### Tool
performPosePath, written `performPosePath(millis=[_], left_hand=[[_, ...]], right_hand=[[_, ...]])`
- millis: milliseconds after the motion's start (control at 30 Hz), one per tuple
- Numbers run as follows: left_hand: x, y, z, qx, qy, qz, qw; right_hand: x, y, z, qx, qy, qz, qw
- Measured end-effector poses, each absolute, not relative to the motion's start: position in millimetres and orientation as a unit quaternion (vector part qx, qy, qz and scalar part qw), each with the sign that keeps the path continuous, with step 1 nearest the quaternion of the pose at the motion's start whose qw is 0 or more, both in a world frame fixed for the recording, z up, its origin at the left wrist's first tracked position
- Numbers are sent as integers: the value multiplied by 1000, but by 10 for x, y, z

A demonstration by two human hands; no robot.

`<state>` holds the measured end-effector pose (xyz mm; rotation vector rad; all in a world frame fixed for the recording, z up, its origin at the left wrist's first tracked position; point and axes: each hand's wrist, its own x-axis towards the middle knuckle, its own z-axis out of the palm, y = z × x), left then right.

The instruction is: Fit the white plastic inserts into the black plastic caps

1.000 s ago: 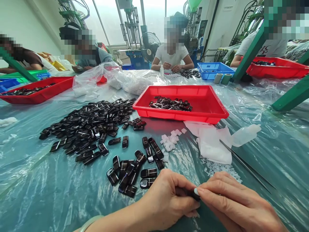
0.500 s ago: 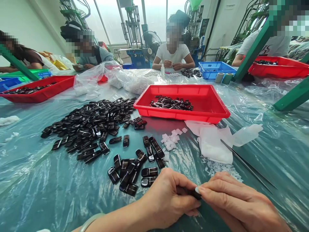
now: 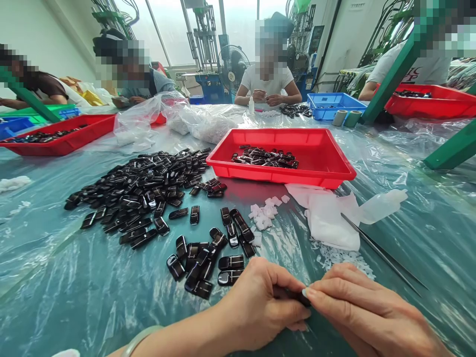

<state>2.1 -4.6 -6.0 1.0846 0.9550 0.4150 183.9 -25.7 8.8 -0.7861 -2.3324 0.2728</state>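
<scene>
My left hand point(image 3: 260, 302) and my right hand point(image 3: 364, 310) meet at the near edge of the table. Between their fingertips sits a small black glossy piece point(image 3: 297, 296), mostly hidden; the left hand grips it and the right thumb and forefinger pinch its end. Just beyond the left hand lies a loose cluster of the same black pieces point(image 3: 208, 258). A large heap of them point(image 3: 141, 186) spreads to the left. Behind it, a red tray point(image 3: 334, 166) holds several more.
White cloth point(image 3: 327, 218), a small squeeze bottle point(image 3: 383, 206), long tweezers point(image 3: 383, 255) and white foam bits point(image 3: 264, 215) lie right of centre. Other people sit around the plastic-covered table point(image 3: 55, 287) with red trays point(image 3: 74, 139) and a blue one point(image 3: 334, 104). Green frame legs point(image 3: 449, 148) stand at right.
The hands have stayed together on the piece, with only a slight shift of the fingers. The view has tilted a little.
</scene>
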Motion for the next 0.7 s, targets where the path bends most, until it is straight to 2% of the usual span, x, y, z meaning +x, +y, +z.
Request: performPosePath(millis=[167, 400, 600, 700], left_hand=[[20, -51, -31, 496, 430, 193, 729], [15, -54, -51, 504, 433, 189, 723], [32, -65, -60, 483, 433, 198, 735], [40, -66, -51, 477, 443, 203, 731]], right_hand=[[1878, -259, 65, -290, -904, 92, 300], [1816, -240, 99, -294, -895, 104, 319], [1870, -167, 142, -349, -844, 203, 353], [1962, -94, 109, -409, -812, 185, 373]])
